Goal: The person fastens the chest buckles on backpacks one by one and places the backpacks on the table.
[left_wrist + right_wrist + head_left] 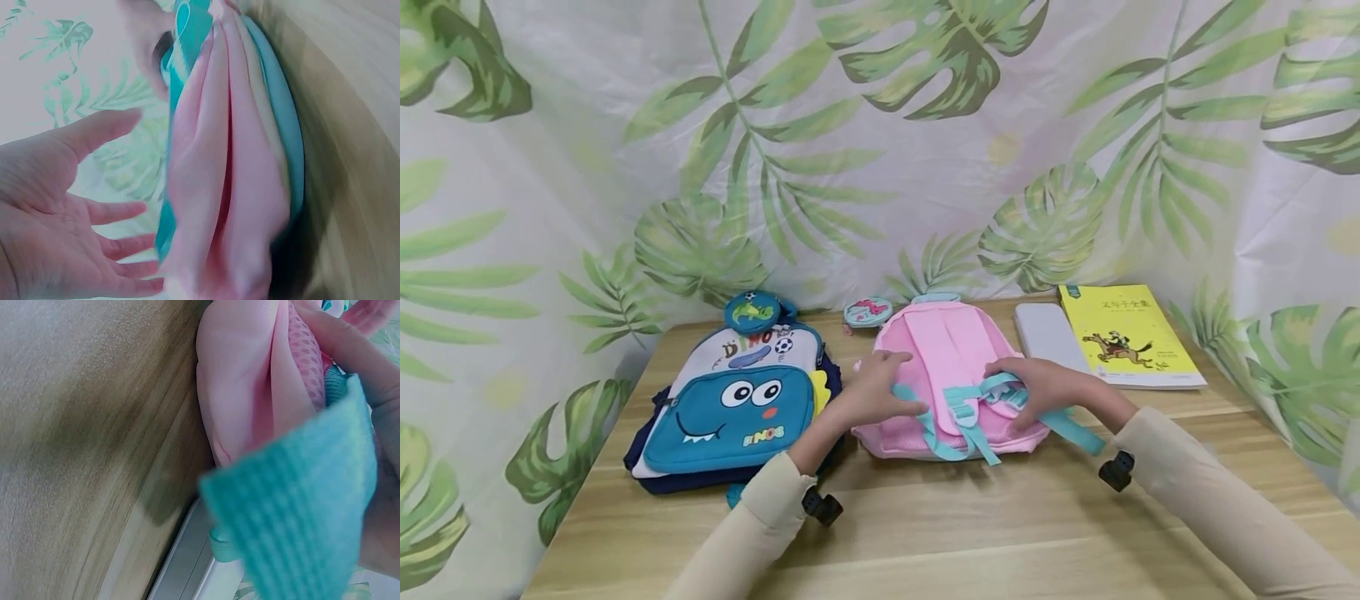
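A pink backpack [910, 333] lies with its straps up on the wooden table. Turquoise webbing [934, 437] hangs over its lower edge. My left hand [874, 390] hovers at the bag's left side, fingers spread; the left wrist view shows the palm [37, 212] and nothing held. On the other side, my right hand [1047, 387] holds a turquoise strap [1003, 388] of the backpack. A loose strap end [294, 494] hangs past that hand, large and blurred in the right wrist view, and hides part of the grip.
Left of the pink bag lies a blue dinosaur backpack [730, 417], a round dinosaur pouch [752, 312] at its top. A small round pouch [868, 312] sits behind. To the right are a pale flat case [1051, 335] and a yellow book [1123, 329]. A leaf-patterned cloth [820, 167] hangs behind.
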The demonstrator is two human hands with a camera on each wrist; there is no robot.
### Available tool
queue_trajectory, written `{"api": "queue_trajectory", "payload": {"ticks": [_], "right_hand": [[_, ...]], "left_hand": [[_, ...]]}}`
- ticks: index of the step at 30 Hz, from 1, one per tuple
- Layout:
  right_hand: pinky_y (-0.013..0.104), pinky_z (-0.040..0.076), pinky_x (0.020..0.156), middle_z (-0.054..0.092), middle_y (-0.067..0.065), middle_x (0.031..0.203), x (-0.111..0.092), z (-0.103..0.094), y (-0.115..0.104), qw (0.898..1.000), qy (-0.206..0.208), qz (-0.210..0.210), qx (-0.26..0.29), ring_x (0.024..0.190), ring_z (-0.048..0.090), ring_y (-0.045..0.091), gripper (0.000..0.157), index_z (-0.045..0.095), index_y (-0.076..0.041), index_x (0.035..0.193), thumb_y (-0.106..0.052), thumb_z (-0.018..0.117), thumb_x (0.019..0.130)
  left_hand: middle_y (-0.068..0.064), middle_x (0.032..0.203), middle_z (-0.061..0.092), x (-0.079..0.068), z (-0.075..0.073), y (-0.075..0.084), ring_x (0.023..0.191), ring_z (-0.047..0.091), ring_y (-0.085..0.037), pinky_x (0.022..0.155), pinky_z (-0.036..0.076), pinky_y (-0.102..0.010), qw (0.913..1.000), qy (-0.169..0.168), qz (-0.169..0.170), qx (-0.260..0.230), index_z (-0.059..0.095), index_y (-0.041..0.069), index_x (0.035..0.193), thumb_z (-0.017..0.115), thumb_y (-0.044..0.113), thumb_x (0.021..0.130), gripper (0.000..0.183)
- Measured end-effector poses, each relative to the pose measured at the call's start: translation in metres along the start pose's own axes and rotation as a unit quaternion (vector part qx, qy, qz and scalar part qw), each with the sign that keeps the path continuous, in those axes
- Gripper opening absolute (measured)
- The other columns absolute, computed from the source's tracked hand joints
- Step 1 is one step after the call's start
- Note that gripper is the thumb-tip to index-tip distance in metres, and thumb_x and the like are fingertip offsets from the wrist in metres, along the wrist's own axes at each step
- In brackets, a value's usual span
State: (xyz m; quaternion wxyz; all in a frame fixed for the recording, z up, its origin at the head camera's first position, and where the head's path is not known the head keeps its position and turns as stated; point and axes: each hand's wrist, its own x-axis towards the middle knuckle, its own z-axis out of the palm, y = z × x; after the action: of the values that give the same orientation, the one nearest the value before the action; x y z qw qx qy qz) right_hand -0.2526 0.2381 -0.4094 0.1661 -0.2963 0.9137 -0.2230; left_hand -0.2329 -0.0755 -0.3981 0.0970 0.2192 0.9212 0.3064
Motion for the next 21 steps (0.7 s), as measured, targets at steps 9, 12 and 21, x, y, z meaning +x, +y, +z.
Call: {"api": "queue_trajectory", "payload": {"ticks": [9,12,21], "right_hand": [[0.057,0.046,0.107,0.057,0.019,0.144,0.001,0.0,-0.002,1.0,-0.001,-0.009,-0.003,0.132,0.054,0.039,0.089,0.055,-0.002,0.141,-0.03,0.096,0.067],[0.056,0.047,0.106,0.058,0.018,0.143,0.002,0.0,-0.002,1.0,-0.001,-0.009,0.001,0.13,0.055,0.037,0.09,0.054,-0.001,0.141,-0.03,0.096,0.067],[0.058,0.045,0.108,0.054,0.021,0.147,0.001,0.001,-0.001,1.0,0.0,0.001,-0.002,0.133,0.053,0.04,0.091,0.053,-0.001,0.143,-0.027,0.095,0.066]], "left_hand": [[-0.017,0.135,0.063,0.033,0.033,0.029,0.128,0.056,-0.032,0.11,0.046,-0.045,0.9977,0.004,0.053,-0.043,0.062,0.003,0.135,0.08,0.032,0.087,0.058],[-0.017,0.131,0.064,0.04,0.042,0.038,0.125,0.058,-0.031,0.107,0.049,-0.044,0.9979,0.002,0.055,-0.032,0.064,0.005,0.133,0.08,0.033,0.087,0.056],[-0.012,0.129,0.06,0.049,0.064,0.049,0.117,0.056,-0.031,0.095,0.049,-0.047,0.9983,-0.002,0.011,0.058,0.064,0.015,0.13,0.076,0.041,0.089,0.05]]}}
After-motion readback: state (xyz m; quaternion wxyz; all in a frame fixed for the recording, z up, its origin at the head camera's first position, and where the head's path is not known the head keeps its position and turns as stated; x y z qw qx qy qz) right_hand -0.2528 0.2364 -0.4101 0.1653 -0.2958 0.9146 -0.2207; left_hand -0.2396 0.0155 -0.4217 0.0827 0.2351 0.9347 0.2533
